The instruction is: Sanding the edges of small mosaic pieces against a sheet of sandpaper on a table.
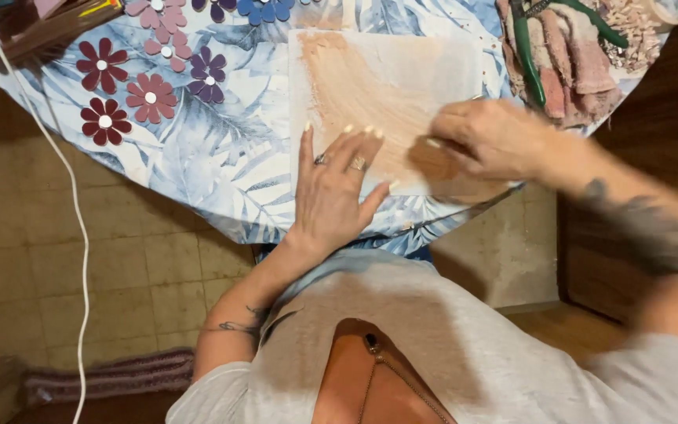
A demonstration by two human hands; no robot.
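One white sheet (390, 71) is seen lying flat on the bench (221, 157), which is covered with a blue leaf-print cloth. A wide tan-orange smear is spread across the sheet, from its top left toward its lower right.

The left hand (335, 184) is laid flat and open on the sheet's lower left part, fingers spread; two rings are visible on it. The right hand (488, 141) is pressed on the sheet's lower right part, fingers curled in; it is motion-blurred, and whether anything is gripped cannot be told.

Flower cutouts (151, 98) are laid on the cloth at upper left: at least eight are counted, three dark red, three pink, two purple, with one blue cluster cut off by the top edge. One pair of green-handled pliers (529, 59) is resting on one pinkish rag (570, 67) at upper right, well apart from the flowers. One white cable (72, 212) is hung from the bench's left end down over the tiled floor (119, 290). One brown bag (362, 385) is worn at the person's front.
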